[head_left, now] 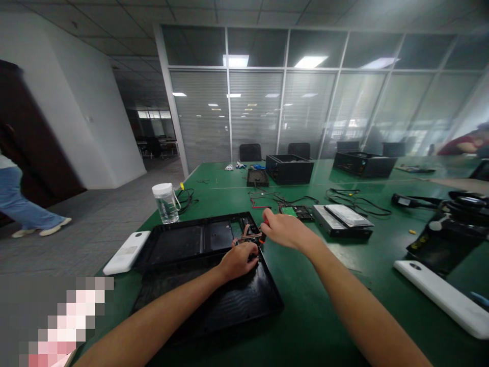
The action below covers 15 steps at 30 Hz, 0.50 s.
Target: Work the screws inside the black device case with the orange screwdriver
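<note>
My right hand [284, 229] is closed around a screwdriver [263, 237] with a black and orange-red handle. It points down at the right end of an open black plastic case [183, 244]. Just below it, my left hand [239, 262] is closed, fingertips together at the case's inner edge; whatever they pinch is hidden. Multicoloured wires [246, 235] run between small parts in the case corner beside both hands. The case's other shallow half [244, 298] lies nearer me, under my left forearm.
Left of the case are a white power bank-like block [126, 252] and a clear bottle [166, 206]. To the right lie a metal drive unit [342, 221], a circuit board [296, 211], cables [357, 201], a black bag [451, 229] and another white block [439, 295]. A person [23, 193] walks at left.
</note>
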### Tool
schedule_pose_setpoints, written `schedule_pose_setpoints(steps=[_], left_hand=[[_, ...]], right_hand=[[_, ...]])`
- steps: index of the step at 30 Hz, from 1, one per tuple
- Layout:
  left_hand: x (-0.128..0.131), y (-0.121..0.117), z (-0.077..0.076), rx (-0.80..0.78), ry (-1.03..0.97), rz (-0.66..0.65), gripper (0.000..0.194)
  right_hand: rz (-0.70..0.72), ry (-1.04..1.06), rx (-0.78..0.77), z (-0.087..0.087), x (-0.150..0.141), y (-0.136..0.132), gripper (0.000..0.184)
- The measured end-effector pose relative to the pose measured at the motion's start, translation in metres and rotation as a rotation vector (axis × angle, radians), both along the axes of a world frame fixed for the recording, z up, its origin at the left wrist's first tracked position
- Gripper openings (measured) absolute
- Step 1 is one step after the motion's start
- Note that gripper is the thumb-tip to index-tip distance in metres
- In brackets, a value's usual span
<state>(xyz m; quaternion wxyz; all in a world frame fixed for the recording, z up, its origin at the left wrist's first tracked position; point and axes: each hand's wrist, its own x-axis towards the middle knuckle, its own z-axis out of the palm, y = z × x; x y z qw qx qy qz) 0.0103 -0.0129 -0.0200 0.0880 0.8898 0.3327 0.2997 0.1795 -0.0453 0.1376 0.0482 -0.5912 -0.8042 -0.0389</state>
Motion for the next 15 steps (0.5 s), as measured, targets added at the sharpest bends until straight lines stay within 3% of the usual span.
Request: schedule_pose_setpoints(steps=[5,9,12,15], left_hand=[[0.0004,-0.0027,0.0047,-0.01,0.029,-0.001,0.016],[0.0003,-0.0025,0.0031,0.008,0.019,0.0,0.016],[0.0002,-0.0018,0.0008,0.015,0.019,0.007,0.016],[0.0001,-0.0018,0.0,0.023,0.021,0.012,0.016]], right_hand=[[-0.049,-0.036,0.028,-0.001,-0.0007,0.0006,0.054],[0.058,-0.016,-0.016,-0.0011,0.001,0.0006,0.047],[0.015,-0.038,0.014,-0.0006,0.0014,-0.0004,0.057],[0.032,-0.007,0.003,-0.0001,0.0006,-0.0018,0.05]])
